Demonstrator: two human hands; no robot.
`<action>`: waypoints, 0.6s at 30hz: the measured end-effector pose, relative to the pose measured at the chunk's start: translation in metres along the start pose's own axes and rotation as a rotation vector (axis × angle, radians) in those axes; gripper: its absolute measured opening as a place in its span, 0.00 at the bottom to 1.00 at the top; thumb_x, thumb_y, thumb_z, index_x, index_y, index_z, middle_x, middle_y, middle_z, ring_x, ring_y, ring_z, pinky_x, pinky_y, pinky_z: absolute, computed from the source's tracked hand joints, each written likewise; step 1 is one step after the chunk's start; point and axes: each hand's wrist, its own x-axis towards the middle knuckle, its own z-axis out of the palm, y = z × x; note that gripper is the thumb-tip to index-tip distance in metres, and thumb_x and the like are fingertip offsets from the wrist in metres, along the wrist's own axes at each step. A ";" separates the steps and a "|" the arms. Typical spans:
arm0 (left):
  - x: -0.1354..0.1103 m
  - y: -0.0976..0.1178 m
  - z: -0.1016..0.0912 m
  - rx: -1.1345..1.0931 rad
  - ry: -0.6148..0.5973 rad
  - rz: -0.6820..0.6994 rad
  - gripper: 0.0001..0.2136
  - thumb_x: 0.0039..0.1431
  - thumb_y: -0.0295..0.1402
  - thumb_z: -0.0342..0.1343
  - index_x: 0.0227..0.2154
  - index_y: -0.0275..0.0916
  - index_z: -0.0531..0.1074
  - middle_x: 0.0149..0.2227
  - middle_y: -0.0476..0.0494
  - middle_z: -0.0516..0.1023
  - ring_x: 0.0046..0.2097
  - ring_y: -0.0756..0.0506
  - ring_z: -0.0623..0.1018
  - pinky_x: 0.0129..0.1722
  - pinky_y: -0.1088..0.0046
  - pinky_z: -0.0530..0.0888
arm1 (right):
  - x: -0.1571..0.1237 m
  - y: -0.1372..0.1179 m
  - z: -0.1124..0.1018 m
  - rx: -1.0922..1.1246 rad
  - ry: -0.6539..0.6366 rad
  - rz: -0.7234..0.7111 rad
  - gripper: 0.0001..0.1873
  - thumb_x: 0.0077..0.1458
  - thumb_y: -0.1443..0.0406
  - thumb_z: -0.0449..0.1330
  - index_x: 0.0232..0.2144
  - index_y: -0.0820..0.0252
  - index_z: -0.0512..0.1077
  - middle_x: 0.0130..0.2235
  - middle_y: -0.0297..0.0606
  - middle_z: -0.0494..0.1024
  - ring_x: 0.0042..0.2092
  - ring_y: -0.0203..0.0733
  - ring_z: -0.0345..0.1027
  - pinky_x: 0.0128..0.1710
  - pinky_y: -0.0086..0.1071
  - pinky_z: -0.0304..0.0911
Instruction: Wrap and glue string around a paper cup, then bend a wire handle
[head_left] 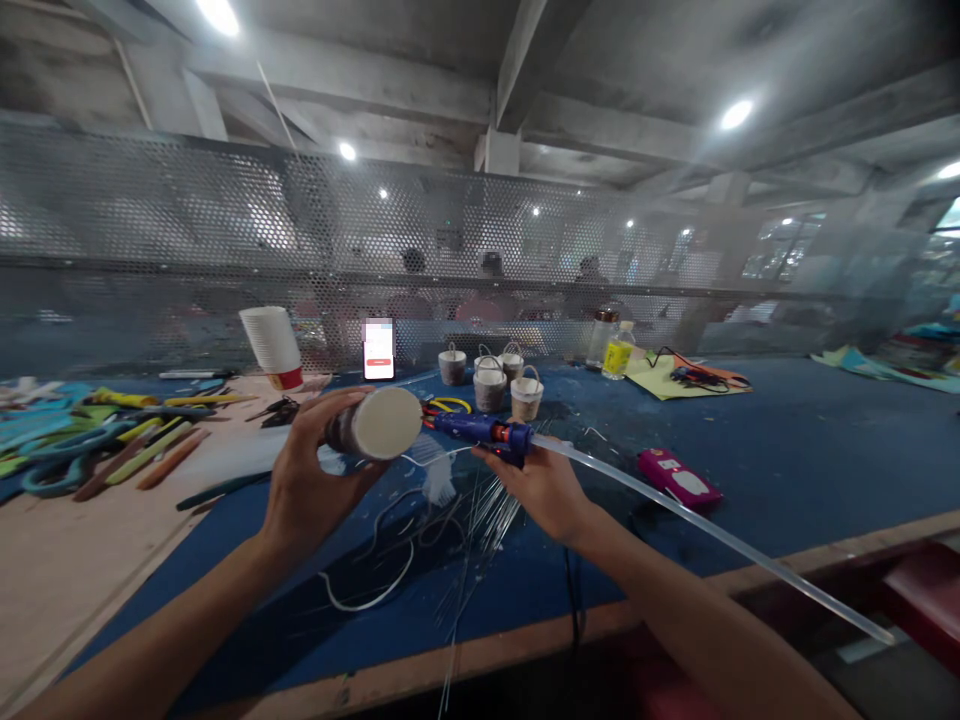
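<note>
My left hand [311, 465] is wrapped round a paper cup [388, 423] tipped on its side, its pale round end toward me and a darker wrapping on its wall. In my right hand [544, 485] is a blue glue gun [469, 428], its nozzle pointing at the cup. A long clear glue stick [697, 525] runs out of the gun's back to the lower right. White cord [375, 605] lies loose on the blue table below the hands, beside a bunch of thin wires [491, 520]. Whether the nozzle touches the cup is hidden.
Several small handled buckets [490, 385] stand behind the gun. A stack of white cups [270, 345] and a lit phone [379, 350] are at the back left. Scissors [71, 465] and markers lie left. A yellow-labelled bottle [618, 352] and a magenta box [679, 480] are right.
</note>
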 end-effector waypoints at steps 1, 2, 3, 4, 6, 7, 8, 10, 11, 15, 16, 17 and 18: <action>0.000 0.000 0.000 -0.001 0.000 -0.015 0.33 0.49 0.35 0.69 0.57 0.50 0.63 0.59 0.40 0.72 0.61 0.30 0.71 0.49 0.46 0.78 | 0.000 0.000 0.000 0.006 -0.001 0.001 0.14 0.63 0.54 0.58 0.42 0.56 0.74 0.35 0.40 0.81 0.38 0.49 0.77 0.35 0.35 0.69; 0.000 0.001 0.001 0.001 0.001 -0.031 0.32 0.50 0.36 0.69 0.58 0.50 0.63 0.59 0.40 0.72 0.61 0.30 0.71 0.49 0.46 0.78 | 0.000 0.000 0.000 0.011 0.000 0.002 0.14 0.63 0.54 0.59 0.42 0.56 0.74 0.35 0.40 0.81 0.37 0.49 0.77 0.35 0.35 0.69; 0.000 0.002 0.001 0.005 0.014 -0.044 0.32 0.50 0.36 0.69 0.58 0.50 0.63 0.59 0.40 0.72 0.61 0.30 0.71 0.48 0.46 0.79 | 0.000 -0.001 0.000 0.012 0.003 0.002 0.14 0.63 0.54 0.59 0.42 0.56 0.74 0.35 0.40 0.81 0.37 0.49 0.77 0.35 0.34 0.69; 0.000 0.003 0.001 0.012 0.026 -0.057 0.32 0.50 0.37 0.69 0.58 0.49 0.64 0.58 0.40 0.72 0.61 0.29 0.71 0.48 0.46 0.79 | 0.000 -0.001 0.000 0.008 0.004 -0.001 0.14 0.63 0.53 0.59 0.42 0.56 0.74 0.35 0.39 0.81 0.37 0.48 0.77 0.35 0.34 0.69; 0.000 0.004 0.002 0.021 0.037 -0.081 0.32 0.50 0.38 0.69 0.58 0.49 0.64 0.58 0.40 0.72 0.60 0.30 0.71 0.47 0.47 0.80 | 0.000 -0.002 0.000 -0.023 0.007 -0.014 0.15 0.63 0.52 0.59 0.41 0.57 0.73 0.34 0.39 0.81 0.35 0.48 0.76 0.34 0.34 0.67; 0.000 0.004 0.002 0.021 0.038 -0.092 0.32 0.50 0.38 0.69 0.58 0.50 0.64 0.58 0.40 0.71 0.60 0.30 0.72 0.47 0.48 0.80 | 0.000 -0.003 0.000 -0.042 0.009 -0.020 0.15 0.63 0.52 0.59 0.40 0.57 0.73 0.33 0.39 0.80 0.34 0.48 0.76 0.33 0.34 0.66; 0.000 0.005 0.002 0.019 0.035 -0.103 0.32 0.50 0.37 0.69 0.58 0.50 0.64 0.58 0.41 0.71 0.60 0.31 0.72 0.47 0.49 0.80 | 0.000 -0.004 0.000 -0.057 0.010 -0.028 0.15 0.63 0.52 0.58 0.39 0.57 0.73 0.33 0.39 0.80 0.33 0.47 0.76 0.32 0.33 0.65; 0.000 0.004 0.002 0.013 0.039 -0.122 0.32 0.50 0.37 0.69 0.57 0.51 0.65 0.58 0.41 0.71 0.59 0.31 0.73 0.47 0.49 0.80 | 0.000 -0.006 -0.001 -0.065 0.003 -0.043 0.15 0.63 0.52 0.58 0.38 0.58 0.72 0.32 0.39 0.80 0.31 0.46 0.75 0.31 0.33 0.63; 0.000 0.004 0.003 0.012 0.047 -0.131 0.32 0.49 0.37 0.70 0.57 0.51 0.65 0.58 0.41 0.71 0.58 0.31 0.73 0.46 0.49 0.81 | 0.000 -0.006 -0.001 -0.062 0.000 -0.050 0.15 0.63 0.52 0.58 0.39 0.58 0.72 0.32 0.38 0.80 0.31 0.45 0.74 0.30 0.32 0.63; -0.001 0.003 0.004 -0.013 0.049 -0.168 0.33 0.48 0.37 0.70 0.57 0.53 0.65 0.59 0.40 0.70 0.58 0.29 0.74 0.45 0.47 0.81 | -0.001 -0.005 0.000 -0.054 -0.011 -0.061 0.14 0.63 0.53 0.58 0.40 0.57 0.72 0.32 0.37 0.79 0.30 0.43 0.73 0.30 0.31 0.62; -0.001 0.002 0.004 -0.026 0.044 -0.177 0.33 0.48 0.37 0.70 0.57 0.53 0.65 0.60 0.39 0.70 0.58 0.29 0.74 0.45 0.47 0.81 | -0.001 -0.005 0.001 -0.047 -0.016 -0.060 0.14 0.63 0.53 0.58 0.40 0.57 0.72 0.32 0.37 0.79 0.31 0.43 0.74 0.30 0.31 0.62; -0.001 0.002 0.005 -0.041 0.040 -0.188 0.33 0.48 0.37 0.69 0.57 0.53 0.64 0.60 0.38 0.69 0.59 0.28 0.74 0.44 0.46 0.81 | -0.002 -0.004 0.001 -0.036 -0.022 -0.056 0.14 0.63 0.53 0.58 0.40 0.57 0.72 0.33 0.37 0.80 0.31 0.43 0.74 0.30 0.31 0.62; -0.001 0.002 0.005 -0.055 0.034 -0.203 0.32 0.49 0.37 0.69 0.57 0.54 0.64 0.60 0.38 0.69 0.59 0.28 0.73 0.45 0.46 0.81 | -0.002 -0.004 0.001 -0.024 -0.025 -0.052 0.15 0.63 0.52 0.58 0.40 0.57 0.72 0.33 0.37 0.80 0.31 0.43 0.74 0.31 0.31 0.62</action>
